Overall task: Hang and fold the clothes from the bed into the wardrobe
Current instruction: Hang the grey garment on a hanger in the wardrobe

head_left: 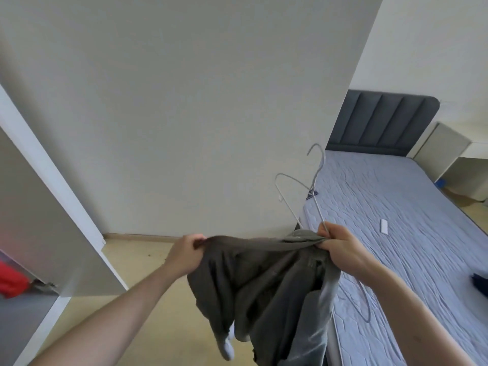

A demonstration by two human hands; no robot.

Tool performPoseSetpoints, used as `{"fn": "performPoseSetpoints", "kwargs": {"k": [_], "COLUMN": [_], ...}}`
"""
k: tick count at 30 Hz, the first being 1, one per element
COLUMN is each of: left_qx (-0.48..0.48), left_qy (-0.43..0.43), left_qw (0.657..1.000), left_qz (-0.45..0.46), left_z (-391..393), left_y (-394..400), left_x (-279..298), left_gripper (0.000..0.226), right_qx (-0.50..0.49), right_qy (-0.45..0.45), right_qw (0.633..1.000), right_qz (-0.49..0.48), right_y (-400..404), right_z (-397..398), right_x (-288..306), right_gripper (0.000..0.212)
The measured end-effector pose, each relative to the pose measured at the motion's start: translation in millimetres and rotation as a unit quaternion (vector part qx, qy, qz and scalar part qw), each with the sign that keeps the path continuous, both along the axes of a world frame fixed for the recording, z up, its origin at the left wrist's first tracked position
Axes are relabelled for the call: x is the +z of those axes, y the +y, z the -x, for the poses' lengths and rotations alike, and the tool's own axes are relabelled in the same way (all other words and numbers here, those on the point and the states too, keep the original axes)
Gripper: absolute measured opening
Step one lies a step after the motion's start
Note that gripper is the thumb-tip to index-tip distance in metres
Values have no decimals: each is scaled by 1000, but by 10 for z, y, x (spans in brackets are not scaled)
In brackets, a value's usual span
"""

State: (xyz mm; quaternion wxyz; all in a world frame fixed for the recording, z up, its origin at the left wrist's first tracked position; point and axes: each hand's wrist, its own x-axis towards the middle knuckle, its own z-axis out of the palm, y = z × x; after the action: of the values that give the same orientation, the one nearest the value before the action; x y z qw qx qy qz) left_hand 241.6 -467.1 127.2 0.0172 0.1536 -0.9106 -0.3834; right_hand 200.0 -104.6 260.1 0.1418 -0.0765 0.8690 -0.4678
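Note:
A grey-brown garment (264, 281) hangs between my two hands in front of me. My left hand (186, 253) grips its upper edge at the left. My right hand (340, 245) grips the other end of that edge together with a thin grey wire hanger (315, 186), whose hook points up. The hanger's lower loop sticks out below my right forearm. An open white wardrobe door (52, 207) stands at the left. The bed (396, 220) with a pale blue quilted mattress lies to the right.
A white wall panel (198, 114) fills the middle ahead. A red item (12, 282) shows at the lower left by the wardrobe. A small white object (384, 226) and a dark cloth (480, 285) lie on the mattress. A white desk (449, 154) stands beyond the grey headboard (383, 122).

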Motion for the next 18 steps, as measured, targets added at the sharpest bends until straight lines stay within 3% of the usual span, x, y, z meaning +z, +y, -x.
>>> {"fn": "performPoseSetpoints", "kwargs": {"k": [3,6,8,11,13,15,18], "left_qx": [67,38,-7,-67,-92,-97,-85], "left_qy": [16,-3,-39,-93,-83,-62,-32], "left_qw": [997,998,990,926,895,887,926], "left_qz": [-39,-42,-138,-359,-428,-448,-366], "left_z": [89,110,93,72,70,89,138], "left_y": [-214,-346,-352,-298,-269,-249,-237], "left_x": [219,568,846,1236,1465,1637,1763], "left_gripper": [52,59,57,42,39,35,27], "right_qx": [-3,-12,-12,-2,5,4,8], "right_qy": [14,17,18,11,11,28,56], "right_qw": [998,993,988,980,982,984,992], "right_qz": [-65,-118,-156,-198,-189,-173,-116], "right_y": [115,225,277,313,289,237,138], "right_z": [29,54,59,55,41,1,-61], "right_x": [-59,-106,-136,-207,-247,-257,-170], "right_gripper": [35,35,33,25,20,28,41]}}
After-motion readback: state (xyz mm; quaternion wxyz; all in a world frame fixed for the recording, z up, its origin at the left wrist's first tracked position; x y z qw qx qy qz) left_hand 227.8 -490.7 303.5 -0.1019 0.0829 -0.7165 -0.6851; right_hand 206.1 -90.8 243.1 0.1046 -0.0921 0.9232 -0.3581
